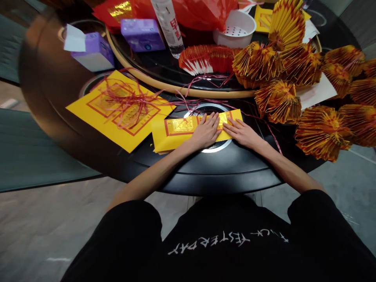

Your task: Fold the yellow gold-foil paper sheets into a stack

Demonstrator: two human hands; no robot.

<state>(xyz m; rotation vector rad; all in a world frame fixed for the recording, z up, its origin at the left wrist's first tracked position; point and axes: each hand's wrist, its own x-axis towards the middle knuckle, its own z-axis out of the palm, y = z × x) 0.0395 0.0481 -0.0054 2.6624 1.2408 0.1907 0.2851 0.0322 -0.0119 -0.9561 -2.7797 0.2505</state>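
A folded strip of yellow joss paper (179, 137), with gold foil and red borders, lies at the near edge of the black table. My left hand (206, 131) rests flat on its middle, fingers stretched out. My right hand (243, 132) presses on its right part, also with the fingers extended. To the left is a stack of flat yellow joss paper sheets (96, 121), with a tangle of pink-red plastic strings (129, 100) on top. More loose string runs behind the strip.
Several pleated yellow paper fans (280, 101) crowd the right side. A raised turntable (164, 83) holds red-and-white folded papers (210, 58), a clear bottle (169, 27), a white strainer basket (236, 29) and a purple tissue pack (142, 35). Another tissue pack (93, 53) stands left.
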